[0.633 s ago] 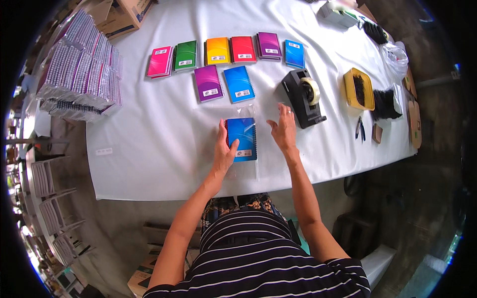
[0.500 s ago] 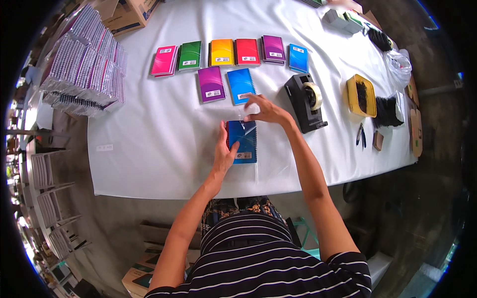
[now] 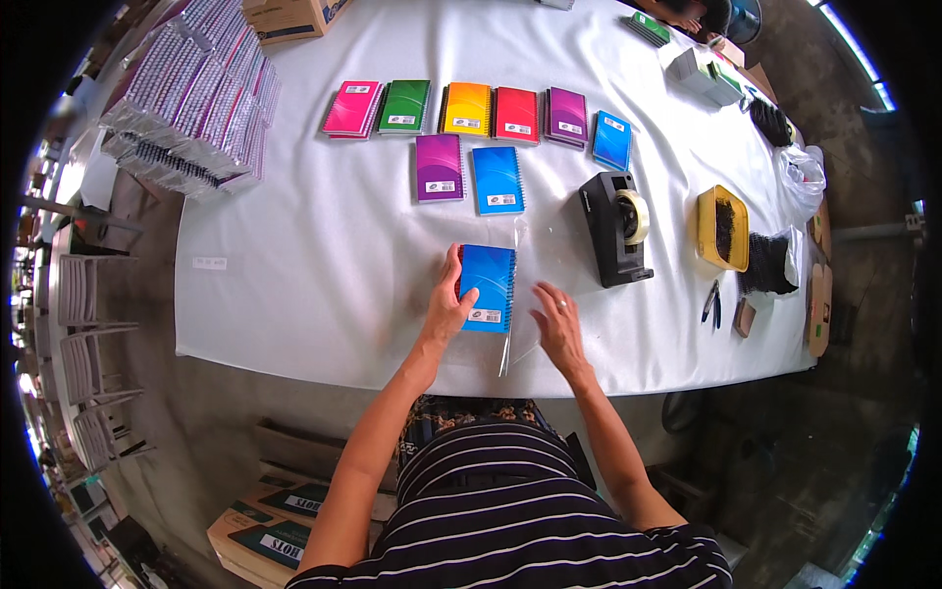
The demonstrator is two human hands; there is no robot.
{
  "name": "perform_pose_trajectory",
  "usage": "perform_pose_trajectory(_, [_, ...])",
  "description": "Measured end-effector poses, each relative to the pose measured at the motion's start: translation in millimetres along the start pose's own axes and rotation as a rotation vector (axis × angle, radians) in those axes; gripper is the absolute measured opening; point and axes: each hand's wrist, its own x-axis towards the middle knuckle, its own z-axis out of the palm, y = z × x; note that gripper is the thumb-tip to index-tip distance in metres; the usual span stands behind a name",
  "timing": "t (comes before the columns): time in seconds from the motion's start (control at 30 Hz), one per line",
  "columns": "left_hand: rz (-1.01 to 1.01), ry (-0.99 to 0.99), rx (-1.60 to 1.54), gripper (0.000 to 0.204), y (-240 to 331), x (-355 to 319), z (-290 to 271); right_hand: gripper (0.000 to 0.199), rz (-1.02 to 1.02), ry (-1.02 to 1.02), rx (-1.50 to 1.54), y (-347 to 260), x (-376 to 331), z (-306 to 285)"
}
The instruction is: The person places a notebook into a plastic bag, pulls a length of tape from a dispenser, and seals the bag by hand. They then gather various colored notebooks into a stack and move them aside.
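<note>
My left hand (image 3: 449,302) grips a spiral notebook with a blue cover (image 3: 488,270) by its left side, thumb on top. A strip of red shows along that edge beneath the cover, under my fingers. Clear plastic film (image 3: 506,351) runs along the coil side and sticks out above and below the notebook. To the right of it, my right hand (image 3: 560,322) hovers over the cloth with bent fingers apart and nothing in them. Beyond lie a purple notebook (image 3: 440,165) and another blue notebook (image 3: 498,177).
Behind is a row of pink (image 3: 352,108), green (image 3: 403,104), yellow (image 3: 466,106), red, purple and small blue notebooks. A black tape dispenser (image 3: 610,236) stands right, near a yellow tub (image 3: 706,231) and cutters (image 3: 714,304). Wrapped notebook stacks (image 3: 186,108) rise at far left.
My right hand has moved from the notebook's top edge down to its right. The film that lay across the blue cover now hangs along its coil side. The view has shifted slightly.
</note>
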Motion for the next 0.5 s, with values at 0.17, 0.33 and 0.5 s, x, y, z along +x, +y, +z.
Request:
perform_pose_trajectory(0.17, [-0.06, 0.0, -0.114, 0.083, 1, -4, 2, 0.033, 0.321, -0.189, -0.363, 58, -70, -44])
perform_pose_trajectory(0.33, [-0.072, -0.007, -0.107, 0.082, 9, -2, 1, 0.031, -0.11, 0.016, 0.179, -26, 9, -22])
perform_pose_trajectory(0.5, [-0.111, -0.007, 0.119, 0.081, 20, -7, -9, 0.032, -0.169, -0.182, 0.177, -60, 28, 22])
